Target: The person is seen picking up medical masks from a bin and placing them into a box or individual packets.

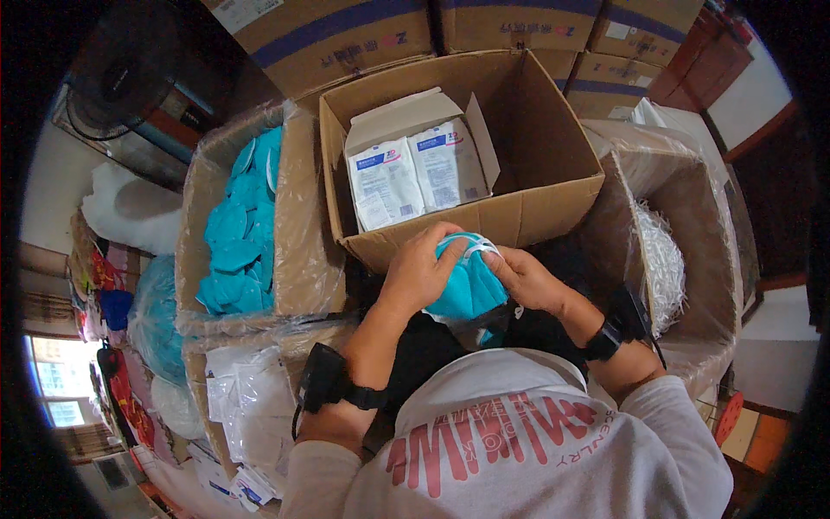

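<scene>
A teal face mask point(471, 292) with a white strap along its upper edge is held between my two hands, just in front of the open cardboard box point(536, 208). My left hand point(422, 266) grips its left side, with the fingers bent over the top. On the upper right edge, my right hand point(529, 278) pinches the mask by the white strap point(481, 246). A further bit of teal shows below, and I cannot tell whether it is part of the same mask. Inside the box stands a white carton point(405, 121) with its flaps up, holding white printed packets point(386, 183).
At the left, a plastic-lined box point(303, 225) holds a heap of teal masks point(238, 233). Below it are clear plastic bags point(255, 398). A lined box at the right point(713, 251) contains white straps point(661, 268). Large cartons point(346, 48) are stacked behind.
</scene>
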{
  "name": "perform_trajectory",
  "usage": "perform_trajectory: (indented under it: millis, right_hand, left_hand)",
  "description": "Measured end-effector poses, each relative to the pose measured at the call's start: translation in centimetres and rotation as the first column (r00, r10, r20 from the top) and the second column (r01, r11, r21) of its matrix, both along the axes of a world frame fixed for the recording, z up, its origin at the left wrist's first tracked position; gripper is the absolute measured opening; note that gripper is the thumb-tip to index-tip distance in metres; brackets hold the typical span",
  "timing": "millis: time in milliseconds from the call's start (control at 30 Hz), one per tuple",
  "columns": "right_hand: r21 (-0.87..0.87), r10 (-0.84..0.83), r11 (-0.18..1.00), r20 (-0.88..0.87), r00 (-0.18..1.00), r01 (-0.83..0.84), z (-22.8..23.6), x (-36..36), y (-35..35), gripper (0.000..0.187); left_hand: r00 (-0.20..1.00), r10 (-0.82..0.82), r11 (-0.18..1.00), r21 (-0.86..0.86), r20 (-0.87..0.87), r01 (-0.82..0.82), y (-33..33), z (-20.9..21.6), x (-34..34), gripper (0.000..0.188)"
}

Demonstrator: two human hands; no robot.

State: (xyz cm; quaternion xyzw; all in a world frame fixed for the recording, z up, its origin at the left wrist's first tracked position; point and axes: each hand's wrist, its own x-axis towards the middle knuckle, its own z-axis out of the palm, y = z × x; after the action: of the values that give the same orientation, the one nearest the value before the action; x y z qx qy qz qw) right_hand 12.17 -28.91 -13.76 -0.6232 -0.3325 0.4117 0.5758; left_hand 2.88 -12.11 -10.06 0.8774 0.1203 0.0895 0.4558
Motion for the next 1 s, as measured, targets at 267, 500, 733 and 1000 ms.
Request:
perform_trajectory:
  millis: [267,500,733,1000]
  right_hand:
    - [-0.035,-0.002,0.999,0.562,0.827,0.026,2.0,1.7,-0.9,0.025]
    - [0.309,-0.095,0.948,0.052,0.994,0.075,3.8,-0.1,4.0,0.032]
    - [0.369,-0.12,0.909,-0.207,0.971,0.191,8.4,-3.3,4.7,0.031]
    - [0.402,-0.148,0.914,0.196,0.969,0.059,10.5,-3.9,1.7,0.035]
  left_hand:
    - [0.952,0.055,0.998,0.004,-0.301,-0.057,-1.0,-2.4,-0.4,0.032]
    - [0.962,0.27,0.789,-0.561,-0.05,-0.251,-1.9,-10.7,1.1,0.029]
    - [0.849,0.421,0.826,-0.522,0.319,-0.213,-2.0,-5.4,0.3,0.012]
    - [0.924,0.252,0.905,-0.408,0.288,-0.12,-1.3,-7.0,2.2,0.03]
